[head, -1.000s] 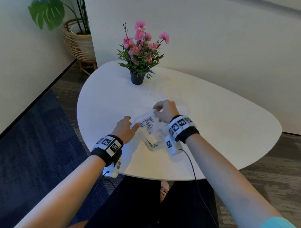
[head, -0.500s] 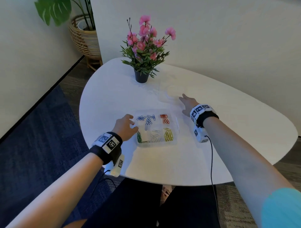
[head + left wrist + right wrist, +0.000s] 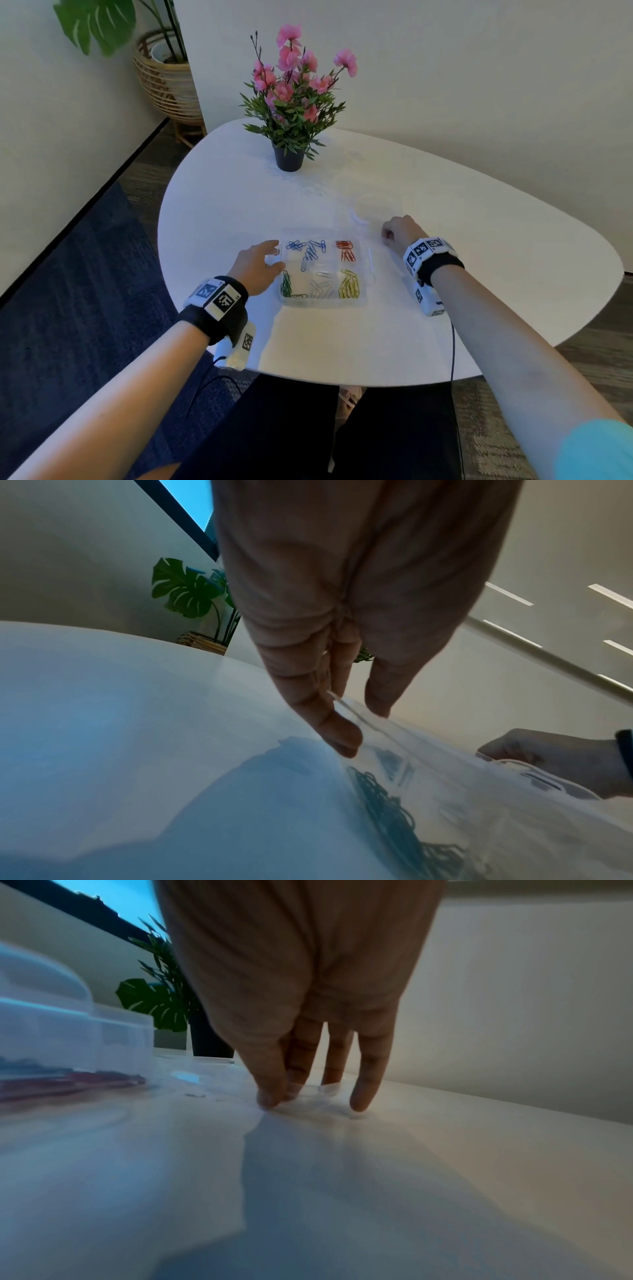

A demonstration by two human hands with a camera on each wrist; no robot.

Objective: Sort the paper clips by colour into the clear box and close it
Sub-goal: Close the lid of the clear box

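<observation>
Paper clips point(image 3: 344, 251) lay grouped by colour in the open box point(image 3: 323, 303), long side across the table point(image 3: 222, 212). The left hand point(image 3: 255, 265) pinched its left wall; the lid point(image 3: 364, 209) lay flat behind, nearest the right hand point(image 3: 399, 233), fingertips on it, grip unclear

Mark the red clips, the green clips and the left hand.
red clips point(image 3: 345, 251): head view, middle of the bundle.
green clips point(image 3: 286, 286): head view, middle of the bundle.
left hand point(image 3: 255, 267): head view, back of the hand.
</observation>
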